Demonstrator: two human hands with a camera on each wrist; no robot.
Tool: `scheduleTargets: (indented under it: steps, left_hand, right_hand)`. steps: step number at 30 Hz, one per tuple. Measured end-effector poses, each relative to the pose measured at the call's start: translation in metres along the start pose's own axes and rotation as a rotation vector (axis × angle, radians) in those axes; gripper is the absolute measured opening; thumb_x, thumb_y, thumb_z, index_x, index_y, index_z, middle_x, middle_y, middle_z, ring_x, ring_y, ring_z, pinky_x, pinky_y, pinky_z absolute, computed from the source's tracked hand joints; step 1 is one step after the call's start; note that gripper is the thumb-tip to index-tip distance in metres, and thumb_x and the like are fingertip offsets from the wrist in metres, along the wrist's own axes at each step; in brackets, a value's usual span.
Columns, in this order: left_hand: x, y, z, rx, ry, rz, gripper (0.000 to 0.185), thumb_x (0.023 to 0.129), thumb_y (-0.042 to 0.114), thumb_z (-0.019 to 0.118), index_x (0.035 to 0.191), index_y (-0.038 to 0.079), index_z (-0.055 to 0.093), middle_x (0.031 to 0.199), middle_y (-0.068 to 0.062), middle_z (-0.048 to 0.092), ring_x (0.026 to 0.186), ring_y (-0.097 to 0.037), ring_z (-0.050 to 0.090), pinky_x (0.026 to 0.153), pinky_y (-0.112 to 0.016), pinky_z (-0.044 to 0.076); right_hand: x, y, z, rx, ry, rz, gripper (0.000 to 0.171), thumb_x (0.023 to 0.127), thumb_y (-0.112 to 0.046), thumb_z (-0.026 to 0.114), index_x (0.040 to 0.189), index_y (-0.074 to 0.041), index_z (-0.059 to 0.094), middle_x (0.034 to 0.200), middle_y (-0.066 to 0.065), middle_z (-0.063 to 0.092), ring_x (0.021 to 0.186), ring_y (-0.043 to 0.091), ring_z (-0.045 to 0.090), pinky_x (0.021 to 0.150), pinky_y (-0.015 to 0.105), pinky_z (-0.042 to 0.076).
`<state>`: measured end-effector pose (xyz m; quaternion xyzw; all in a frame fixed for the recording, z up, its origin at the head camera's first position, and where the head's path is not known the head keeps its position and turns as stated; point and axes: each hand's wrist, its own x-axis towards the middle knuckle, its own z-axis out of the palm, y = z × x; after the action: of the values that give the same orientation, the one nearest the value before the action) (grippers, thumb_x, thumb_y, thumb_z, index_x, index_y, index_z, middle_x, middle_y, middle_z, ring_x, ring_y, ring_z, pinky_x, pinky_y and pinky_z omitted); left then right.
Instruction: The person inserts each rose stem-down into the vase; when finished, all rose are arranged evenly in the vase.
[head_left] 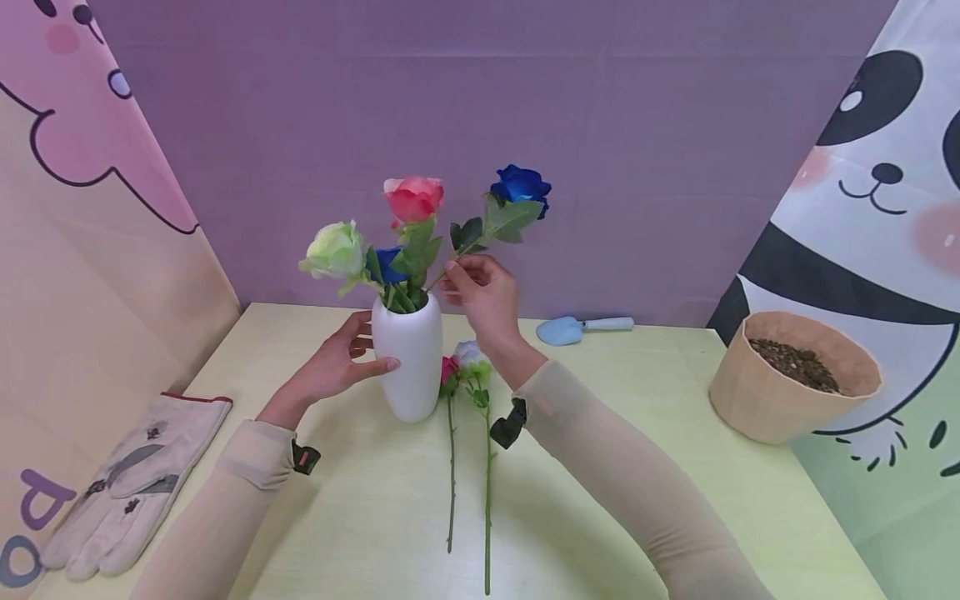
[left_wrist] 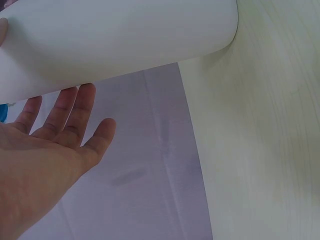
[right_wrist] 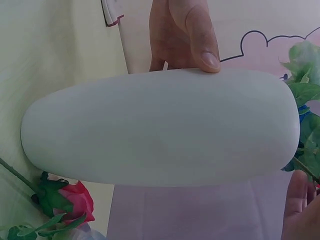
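A white vase point(head_left: 408, 354) stands on the pale table point(head_left: 600, 467) and holds a pink rose point(head_left: 412, 198), a green-white rose point(head_left: 333, 250) and a small blue one point(head_left: 388, 265). My left hand point(head_left: 358, 354) steadies the vase: its thumb point(right_wrist: 195, 35) lies on the front, and the fingers point(left_wrist: 65, 110) stretch out straight behind it. My right hand point(head_left: 456, 273) pinches the stem of a larger blue rose point(head_left: 521, 185) just above the vase mouth, the bloom leaning up to the right. The white vase point(left_wrist: 120, 40) fills the top of the left wrist view.
Two more roses, one pink point(head_left: 448, 368) and one white point(head_left: 468, 354), lie on the table right of the vase, stems pointing toward me. Work gloves point(head_left: 127, 483) lie at the left edge. A blue trowel point(head_left: 581, 327) is at the back, and a pot of soil point(head_left: 795, 375) at the right.
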<state>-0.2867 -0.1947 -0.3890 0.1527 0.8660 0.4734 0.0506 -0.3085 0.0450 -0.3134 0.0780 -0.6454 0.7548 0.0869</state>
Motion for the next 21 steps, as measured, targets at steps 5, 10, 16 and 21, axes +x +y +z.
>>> scheduleTargets:
  steps: [5, 10, 16, 21]
  left_hand:
    - [-0.001, 0.001, 0.000, 0.007, -0.001, 0.000, 0.086, 0.086, 0.045, 0.076, 0.151, 0.015, 0.028, 0.144, -0.012, 0.049, 0.133, -0.038, 0.052, 0.115, -0.061, 0.036]
    - [-0.002, 0.002, 0.000, 0.007, 0.000, 0.006, 0.086, 0.086, 0.045, 0.076, 0.151, 0.015, 0.027, 0.144, -0.013, 0.048, 0.132, -0.038, 0.052, 0.115, -0.062, 0.036]
    - [-0.002, 0.002, 0.000, 0.010, 0.007, 0.011, 0.087, 0.086, 0.044, 0.076, 0.152, 0.014, 0.027, 0.143, -0.013, 0.049, 0.130, -0.037, 0.054, 0.115, -0.062, 0.036]
    - [-0.002, 0.001, 0.000, 0.003, -0.001, 0.006, 0.088, 0.086, 0.044, 0.076, 0.152, 0.014, 0.026, 0.143, -0.013, 0.048, 0.131, -0.038, 0.053, 0.115, -0.063, 0.035]
  right_hand:
    - [0.000, 0.003, 0.001, 0.016, 0.038, 0.006, 0.017, 0.096, -0.021, 0.068, 0.105, -0.008, 0.062, 0.087, 0.002, 0.068, 0.075, 0.012, 0.071, 0.075, 0.031, 0.063]
    - [0.001, 0.002, 0.004, -0.027, 0.049, 0.019, 0.021, 0.096, -0.028, 0.068, 0.104, -0.010, 0.064, 0.089, 0.005, 0.069, 0.077, 0.014, 0.071, 0.075, 0.031, 0.063]
    - [0.005, 0.005, 0.009, -0.171, -0.027, 0.052, 0.023, 0.094, -0.030, 0.070, 0.103, -0.009, 0.070, 0.089, 0.007, 0.068, 0.076, 0.015, 0.066, 0.071, 0.028, 0.062]
    - [0.005, 0.011, 0.012, -0.278, -0.076, 0.078, 0.025, 0.093, -0.033, 0.071, 0.104, -0.010, 0.073, 0.087, 0.006, 0.066, 0.071, 0.015, 0.060, 0.066, 0.025, 0.060]
